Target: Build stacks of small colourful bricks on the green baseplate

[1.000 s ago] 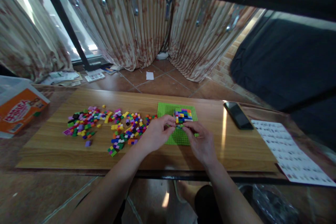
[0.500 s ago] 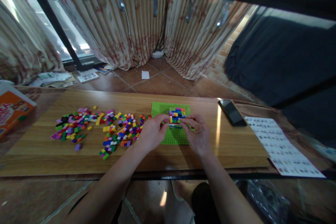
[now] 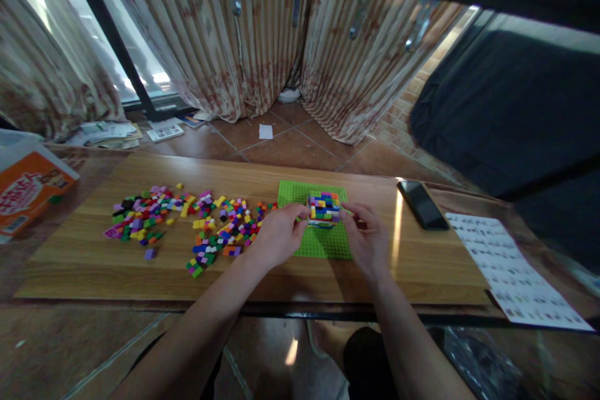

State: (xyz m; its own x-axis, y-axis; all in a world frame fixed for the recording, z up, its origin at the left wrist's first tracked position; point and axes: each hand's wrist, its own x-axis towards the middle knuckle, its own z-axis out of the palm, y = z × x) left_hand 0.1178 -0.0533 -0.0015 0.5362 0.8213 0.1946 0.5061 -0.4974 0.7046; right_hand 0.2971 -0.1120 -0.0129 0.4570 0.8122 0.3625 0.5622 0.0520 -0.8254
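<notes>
A small multicoloured toy brick structure [image 3: 323, 205] is at the green studded baseplate [image 3: 323, 250]; whether it is fixed on the plate or held just over it, I cannot tell. My left hand [image 3: 280, 234] has its thumb and fingers closed at the structure's left side. On the opposite side, my right hand [image 3: 368, 239] grips the right edge with thumb and forefinger, its other fingers curled. The fingertips hide both ends of the structure. Left of the baseplate, loose toy bricks [image 3: 229, 225] in many colours lie spread out, some partly behind my left hand.
A second heap of loose bricks [image 3: 140, 215] lies farther left on the wooden table [image 3: 262, 287]. At the far left stands a white and orange tub [image 3: 32, 187]. To the right are a black phone [image 3: 423, 205] and a printed sheet [image 3: 510, 269] overhanging the front edge.
My right hand's fingers have moved from the structure's front to its right edge, uncovering more of its front. My left hand stays at the left side. The whole view has shifted slightly.
</notes>
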